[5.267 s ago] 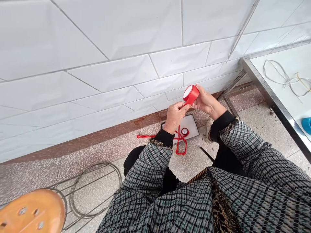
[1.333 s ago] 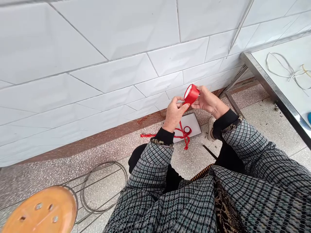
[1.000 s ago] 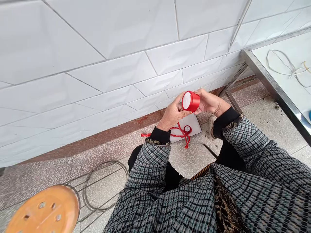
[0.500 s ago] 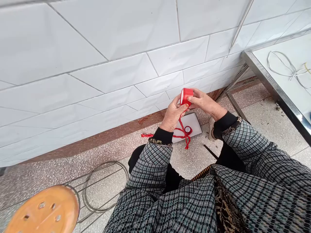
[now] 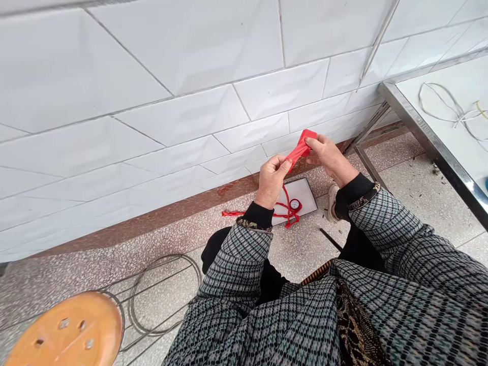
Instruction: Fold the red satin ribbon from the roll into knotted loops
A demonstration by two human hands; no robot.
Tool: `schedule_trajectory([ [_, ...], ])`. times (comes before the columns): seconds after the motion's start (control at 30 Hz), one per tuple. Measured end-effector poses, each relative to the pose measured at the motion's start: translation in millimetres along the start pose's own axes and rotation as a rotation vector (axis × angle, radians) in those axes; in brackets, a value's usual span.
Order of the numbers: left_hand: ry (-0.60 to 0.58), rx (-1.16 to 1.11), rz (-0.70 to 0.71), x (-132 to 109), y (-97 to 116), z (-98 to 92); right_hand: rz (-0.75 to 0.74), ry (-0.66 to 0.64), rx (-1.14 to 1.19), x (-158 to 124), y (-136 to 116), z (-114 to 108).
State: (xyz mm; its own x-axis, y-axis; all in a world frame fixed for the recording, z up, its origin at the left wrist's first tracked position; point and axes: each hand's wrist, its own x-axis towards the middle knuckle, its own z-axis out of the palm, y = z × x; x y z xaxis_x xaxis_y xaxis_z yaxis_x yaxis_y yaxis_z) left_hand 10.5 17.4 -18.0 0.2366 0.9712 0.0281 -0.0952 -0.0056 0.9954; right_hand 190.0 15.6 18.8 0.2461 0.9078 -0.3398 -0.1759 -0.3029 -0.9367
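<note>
A flat length of red ribbon (image 5: 298,153) stretches between my two hands, in front of the tiled wall. My left hand (image 5: 271,179) pinches its lower end between thumb and fingers. Higher up and to the right, my right hand (image 5: 328,156) is closed on the roll of the same ribbon, which my fingers partly cover. From my left hand a twisted red strand (image 5: 282,205) hangs down over a white box lid or board (image 5: 303,191) on the floor. On that white surface lies a small red roll with a round white label (image 5: 295,204).
An orange round stool seat (image 5: 72,330) with a metal wire frame (image 5: 165,295) stands at lower left. A metal-edged table (image 5: 430,137) holding loose white cable (image 5: 459,114) is at right. A dark stick (image 5: 330,239) lies on the speckled floor near a shoe (image 5: 332,203).
My hands have moved apart, and a flat stretch of ribbon now spans them. The roll has tilted and moved slightly up and right with my right hand. The hanging strand has shifted a little.
</note>
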Motion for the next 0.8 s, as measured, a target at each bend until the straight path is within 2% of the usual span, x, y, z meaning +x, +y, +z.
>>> schedule_trajectory([
  [0.1,-0.041,-0.115,-0.108,-1.0,-2.8,3.7,0.007,0.011,0.008,0.1,-0.4,-0.5],
  [0.23,-0.119,-0.181,-0.17,-2.3,-5.7,5.2,0.03,-0.025,0.08,1.7,2.1,-3.8],
  [0.33,-0.19,-0.138,-0.167,-4.1,-3.6,4.3,0.096,-0.048,0.145,2.8,3.7,-6.0],
  [0.47,-0.258,0.046,-0.137,-5.1,3.2,2.9,0.186,-0.099,0.215,1.5,-0.3,-6.0],
  [0.57,-0.184,0.15,-0.111,-2.3,6.7,-0.5,0.294,-0.169,0.215,-1.4,-6.0,-4.5],
  [0.63,-0.146,0.137,-0.129,0.3,8.1,-4.5,0.345,-0.238,0.205,-3.7,-8.7,-3.7],
  [0.8,-0.251,-0.002,-0.158,2.6,10.3,-14.2,0.357,-0.461,0.228,-10.3,-10.2,-4.6],
])
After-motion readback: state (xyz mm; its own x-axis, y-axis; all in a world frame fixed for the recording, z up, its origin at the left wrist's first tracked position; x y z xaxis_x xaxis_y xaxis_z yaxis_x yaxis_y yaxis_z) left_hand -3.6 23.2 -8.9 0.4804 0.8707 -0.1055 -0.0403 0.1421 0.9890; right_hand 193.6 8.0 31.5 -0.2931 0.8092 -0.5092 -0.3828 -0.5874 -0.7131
